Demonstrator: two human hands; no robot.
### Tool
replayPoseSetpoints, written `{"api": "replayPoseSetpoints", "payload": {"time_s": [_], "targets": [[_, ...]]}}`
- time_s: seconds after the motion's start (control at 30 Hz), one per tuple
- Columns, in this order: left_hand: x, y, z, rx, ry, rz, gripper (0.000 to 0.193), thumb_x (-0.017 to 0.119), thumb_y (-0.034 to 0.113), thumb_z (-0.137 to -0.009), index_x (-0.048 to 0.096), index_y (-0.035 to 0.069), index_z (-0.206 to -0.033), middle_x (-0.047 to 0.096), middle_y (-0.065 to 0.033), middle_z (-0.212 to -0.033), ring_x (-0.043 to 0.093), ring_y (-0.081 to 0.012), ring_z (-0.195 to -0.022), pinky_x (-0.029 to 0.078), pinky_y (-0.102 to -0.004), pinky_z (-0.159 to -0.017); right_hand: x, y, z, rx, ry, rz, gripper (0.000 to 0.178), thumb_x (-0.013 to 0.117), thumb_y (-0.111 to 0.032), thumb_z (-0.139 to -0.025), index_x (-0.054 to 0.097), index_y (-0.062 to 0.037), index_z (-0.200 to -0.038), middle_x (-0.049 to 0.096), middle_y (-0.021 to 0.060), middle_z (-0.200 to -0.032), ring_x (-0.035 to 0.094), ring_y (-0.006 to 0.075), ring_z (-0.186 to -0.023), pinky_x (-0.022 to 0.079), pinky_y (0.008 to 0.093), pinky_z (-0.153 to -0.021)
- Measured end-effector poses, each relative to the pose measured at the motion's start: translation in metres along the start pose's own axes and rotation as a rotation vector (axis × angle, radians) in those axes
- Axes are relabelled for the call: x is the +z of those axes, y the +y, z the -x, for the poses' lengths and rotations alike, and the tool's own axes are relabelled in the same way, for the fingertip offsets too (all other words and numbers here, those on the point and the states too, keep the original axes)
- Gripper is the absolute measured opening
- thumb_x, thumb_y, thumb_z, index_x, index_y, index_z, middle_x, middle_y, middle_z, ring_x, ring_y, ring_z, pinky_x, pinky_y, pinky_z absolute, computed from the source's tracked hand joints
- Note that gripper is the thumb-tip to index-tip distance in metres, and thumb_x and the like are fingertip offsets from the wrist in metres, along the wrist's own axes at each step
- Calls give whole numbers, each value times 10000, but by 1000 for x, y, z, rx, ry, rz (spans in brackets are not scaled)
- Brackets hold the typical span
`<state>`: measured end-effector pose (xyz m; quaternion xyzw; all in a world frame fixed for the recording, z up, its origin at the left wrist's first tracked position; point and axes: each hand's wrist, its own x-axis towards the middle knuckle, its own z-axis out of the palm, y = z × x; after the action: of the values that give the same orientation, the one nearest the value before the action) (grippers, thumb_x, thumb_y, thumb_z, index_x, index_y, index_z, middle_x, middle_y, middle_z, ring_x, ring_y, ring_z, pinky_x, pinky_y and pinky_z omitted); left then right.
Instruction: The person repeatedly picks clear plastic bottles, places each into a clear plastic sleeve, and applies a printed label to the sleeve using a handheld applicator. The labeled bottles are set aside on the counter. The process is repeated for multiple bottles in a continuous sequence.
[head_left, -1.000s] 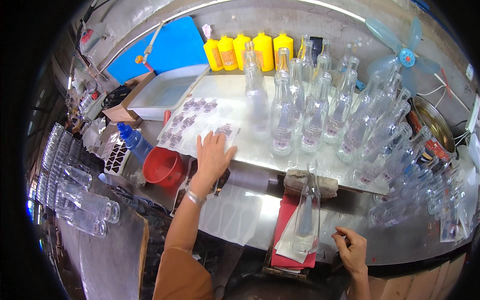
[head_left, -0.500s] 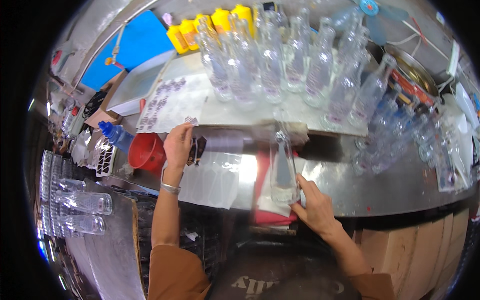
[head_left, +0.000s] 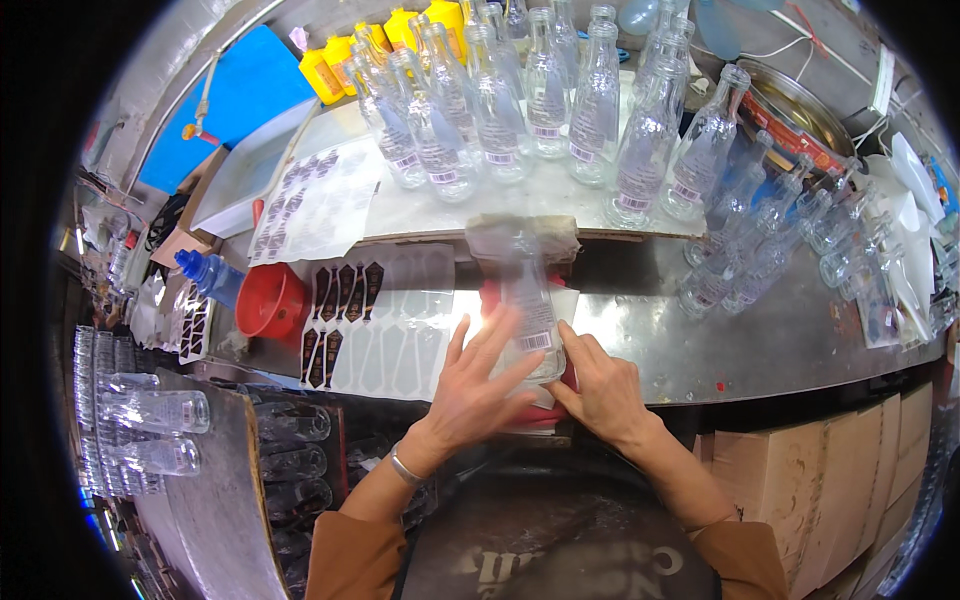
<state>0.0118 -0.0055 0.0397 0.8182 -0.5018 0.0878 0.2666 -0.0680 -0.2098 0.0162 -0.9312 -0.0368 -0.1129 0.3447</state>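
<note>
A clear glass bottle point(head_left: 528, 295) lies with its base toward me on a red and white pad point(head_left: 568, 305), its neck blurred against a cloth-wrapped block point(head_left: 560, 235). My right hand point(head_left: 608, 395) grips the base end between thumb and fingers. Across the bottle's left side my left hand point(head_left: 475, 388) reaches with its fingers spread, slightly smeared by motion. A small printed sticker point(head_left: 536, 342) shows on the glass near the base. To the left lies a backing sheet point(head_left: 390, 350) with dark tie-shaped stickers. Behind it rests a white sheet of small stickers point(head_left: 320, 205).
Several upright bottles point(head_left: 498, 130) with small stickers stand on the raised white shelf. More bottles point(head_left: 765, 240) are at the right on the metal table point(head_left: 660, 350). A red cup point(head_left: 270, 302) and a blue spray bottle point(head_left: 208, 275) stand left. Cardboard boxes point(head_left: 800, 490) sit below right.
My left hand has come from the sticker sheet, where it pinched a small sticker, down to the bottle and opened. The bottle now shows a sticker. My right hand still holds it.
</note>
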Motion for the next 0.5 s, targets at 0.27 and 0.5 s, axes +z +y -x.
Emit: {"api": "replayPoseSetpoints", "payload": {"time_s": [0.27,0.5], "targets": [[18,-26,-20,-207,83,192,553,734,158,-878,594,120,-1411,289,-244,-1616,303,-421,-1484,248,-500,-1201,-20,29,-7,63,-167,-371,662,798,-259,-833,536,13,-1376,664,193,-1204,704,279,-814,559,372,-769],[11,-22,-24,-325,155,507,532,665,97,-912,559,47,-1431,348,-215,-1601,350,-356,-1480,294,-446,-1189,-7,44,-36,321,-132,-789,433,581,-192,-1020,533,26,-1391,662,64,-1219,553,58,-686,496,229,-630]]}}
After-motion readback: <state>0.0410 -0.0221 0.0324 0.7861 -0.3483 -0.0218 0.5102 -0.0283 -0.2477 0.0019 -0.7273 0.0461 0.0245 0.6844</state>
